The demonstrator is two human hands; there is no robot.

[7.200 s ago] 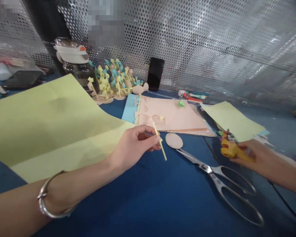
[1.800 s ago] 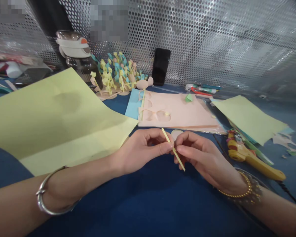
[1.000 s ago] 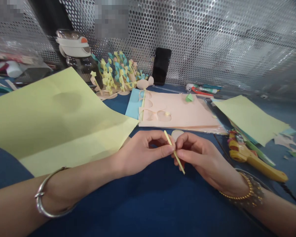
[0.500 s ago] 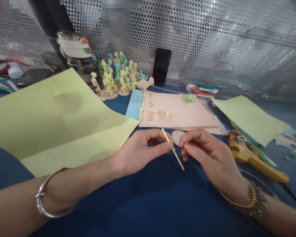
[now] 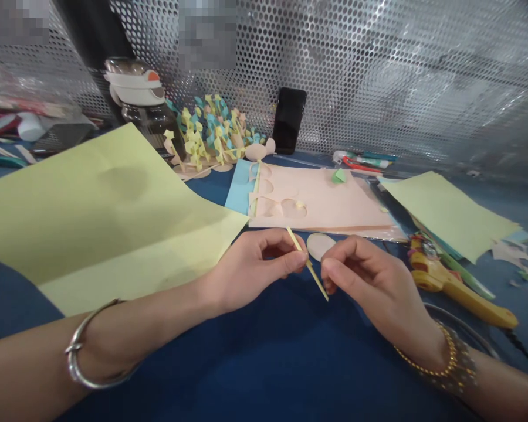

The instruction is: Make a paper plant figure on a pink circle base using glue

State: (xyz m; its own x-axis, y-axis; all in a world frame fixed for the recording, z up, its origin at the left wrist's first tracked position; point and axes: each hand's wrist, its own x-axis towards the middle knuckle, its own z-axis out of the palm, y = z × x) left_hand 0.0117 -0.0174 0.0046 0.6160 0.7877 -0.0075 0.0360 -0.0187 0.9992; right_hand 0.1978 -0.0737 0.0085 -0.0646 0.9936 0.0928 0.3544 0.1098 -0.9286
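Note:
Between thumb and fingers, my left hand [image 5: 257,264] pinches a thin pale yellow stick [image 5: 318,282], which slants down to the right. Just right of it is my right hand [image 5: 369,281], its thumb and fingers curled together near the stick's lower part; whether they touch it or hold something small cannot be made out. A pale paper oval [image 5: 320,247] lies on the blue table [image 5: 246,363] behind the fingers, partly covered by my right hand. Beyond the hands are pink sheets [image 5: 325,196] with cut-out holes and a small green paper piece [image 5: 338,176] on top.
A large yellow-green sheet [image 5: 114,217] spreads at the left. Paper stars on stems [image 5: 211,132], a bottle [image 5: 136,97] and a phone [image 5: 289,120] stand at the back. Right lie a yellow glue gun [image 5: 466,296] with a cord, and stacked sheets [image 5: 457,205].
My right hand has shifted slightly down and its fingers have closed a little nearer the stick. The left hand keeps its pinch, almost unmoved.

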